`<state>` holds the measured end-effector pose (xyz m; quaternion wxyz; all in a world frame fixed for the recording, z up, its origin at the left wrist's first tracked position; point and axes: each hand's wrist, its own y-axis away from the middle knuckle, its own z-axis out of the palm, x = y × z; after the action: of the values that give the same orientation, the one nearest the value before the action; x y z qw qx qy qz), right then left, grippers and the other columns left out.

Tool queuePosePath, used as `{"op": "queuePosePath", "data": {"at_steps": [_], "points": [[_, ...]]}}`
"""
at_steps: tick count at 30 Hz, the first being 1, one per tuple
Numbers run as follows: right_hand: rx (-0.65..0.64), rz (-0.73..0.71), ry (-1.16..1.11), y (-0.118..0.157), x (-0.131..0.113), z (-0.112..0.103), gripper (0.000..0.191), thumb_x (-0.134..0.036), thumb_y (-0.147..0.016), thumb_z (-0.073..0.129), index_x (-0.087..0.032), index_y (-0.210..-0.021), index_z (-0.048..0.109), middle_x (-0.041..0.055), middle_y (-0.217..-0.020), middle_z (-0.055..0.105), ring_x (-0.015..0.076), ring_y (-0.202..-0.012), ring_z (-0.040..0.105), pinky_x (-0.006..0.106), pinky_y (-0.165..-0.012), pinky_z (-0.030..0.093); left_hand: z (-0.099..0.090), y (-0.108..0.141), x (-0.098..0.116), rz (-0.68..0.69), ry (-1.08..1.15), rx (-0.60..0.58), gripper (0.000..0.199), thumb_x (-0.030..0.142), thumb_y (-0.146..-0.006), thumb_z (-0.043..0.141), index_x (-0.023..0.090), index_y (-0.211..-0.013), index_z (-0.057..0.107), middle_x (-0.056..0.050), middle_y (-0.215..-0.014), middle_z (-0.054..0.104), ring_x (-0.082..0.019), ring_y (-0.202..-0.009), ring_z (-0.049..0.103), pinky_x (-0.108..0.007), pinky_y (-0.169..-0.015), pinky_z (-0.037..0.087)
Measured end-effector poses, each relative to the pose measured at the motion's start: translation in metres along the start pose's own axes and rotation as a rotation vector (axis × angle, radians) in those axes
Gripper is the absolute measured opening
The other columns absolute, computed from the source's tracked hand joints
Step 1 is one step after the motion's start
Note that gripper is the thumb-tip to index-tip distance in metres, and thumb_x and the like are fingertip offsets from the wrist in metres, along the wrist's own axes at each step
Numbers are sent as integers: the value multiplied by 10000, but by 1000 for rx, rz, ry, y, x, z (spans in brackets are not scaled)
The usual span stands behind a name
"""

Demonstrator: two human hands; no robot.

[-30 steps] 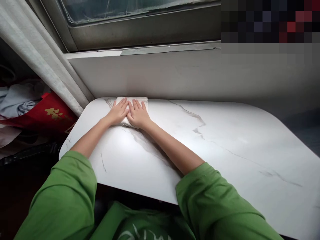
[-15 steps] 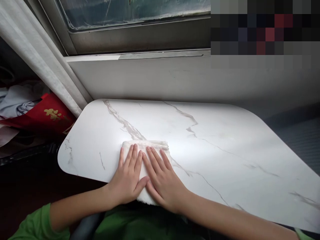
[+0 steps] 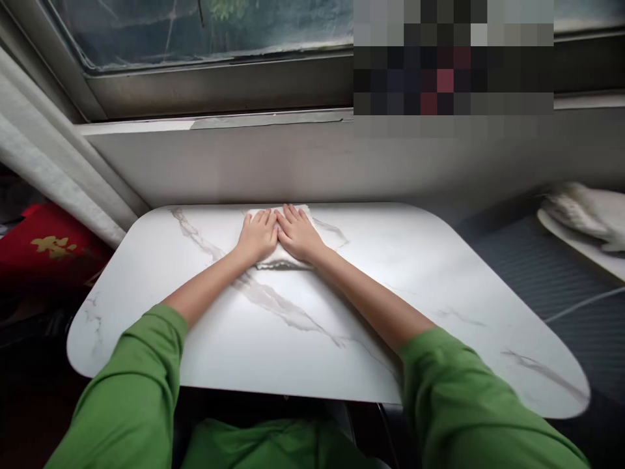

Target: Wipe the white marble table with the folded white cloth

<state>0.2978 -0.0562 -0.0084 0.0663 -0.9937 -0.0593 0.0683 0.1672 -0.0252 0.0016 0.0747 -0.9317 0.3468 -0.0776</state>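
Observation:
A folded white cloth (image 3: 282, 262) lies flat on the white marble-patterned tabletop (image 3: 234, 352), close to its far edge by the wall. Pressed on the cloth's left half is my left hand (image 3: 258, 234), its fingers stretched forward. My right hand (image 3: 297, 233) lies flat on the right half, fingers extended, and the two hands touch or nearly touch in the middle. Most of the cloth's upper face is hidden under the hands; its near edge shows below them.
Behind the table rise a pale wall (image 3: 219, 163) and a window (image 3: 195, 32). A light curtain (image 3: 58, 143) hangs at the left, with a red bag (image 3: 49, 241) below it. At right, a pale object (image 3: 586, 215) lies on a dark ribbed surface (image 3: 517, 260) near a white cord (image 3: 586, 305).
Both hands have slid the cloth forward from the table's near edge to its far edge, arms now outstretched. The view has also shifted, showing more of the right side.

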Motion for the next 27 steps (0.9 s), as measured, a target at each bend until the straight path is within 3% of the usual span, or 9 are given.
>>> {"op": "queuePosePath", "data": {"at_steps": [3,5,11,17,23,27], "points": [[46,57,0,-26,20,0,564,-221,-930,313,-45,-1464,345,204,-1526,322,305,-1419,265,493,-1132,204,7,-36,-4,-7,7,24,453,215,-965,300,97,-1377,444,-144,-1479,419,-254,-1369,362,-479,-1155,210],[60,61,12,-30,25,-1,555,-228,-939,310,-43,-1461,348,212,-1514,341,312,-1410,279,489,-1128,204,10,-46,-4,-17,44,18,444,214,-970,290,107,-1372,445,-134,-1482,417,-239,-1384,346,-480,-1170,187],[9,-15,36,-3,25,-7,561,-275,-979,266,-36,-1486,298,217,-1553,245,295,-1447,191,468,-1159,152,8,-26,8,-37,83,-5,493,230,-970,279,66,-1422,388,-145,-1535,318,-241,-1443,238,-479,-1195,116],[-40,-83,76,78,22,-15,585,-298,-984,255,-9,-1493,267,227,-1553,213,310,-1456,144,512,-1161,175,5,34,56,37,143,-40,530,297,-995,225,53,-1445,365,-159,-1535,300,-248,-1454,201,-502,-1199,97],[66,-96,74,191,4,-21,615,-285,-974,271,-21,-1521,173,189,-1557,221,294,-1461,116,531,-1164,215,-9,114,104,295,208,-65,597,378,-1016,174,1,-1457,317,-181,-1539,268,-248,-1462,135,-471,-1208,115],[113,-110,27,220,5,-22,614,-281,-1002,250,-143,-1548,7,111,-1559,262,234,-1458,161,500,-1156,276,-16,131,116,387,198,-138,577,350,-1020,191,3,-1469,295,-146,-1558,227,-212,-1466,111,-404,-1214,127]]}}
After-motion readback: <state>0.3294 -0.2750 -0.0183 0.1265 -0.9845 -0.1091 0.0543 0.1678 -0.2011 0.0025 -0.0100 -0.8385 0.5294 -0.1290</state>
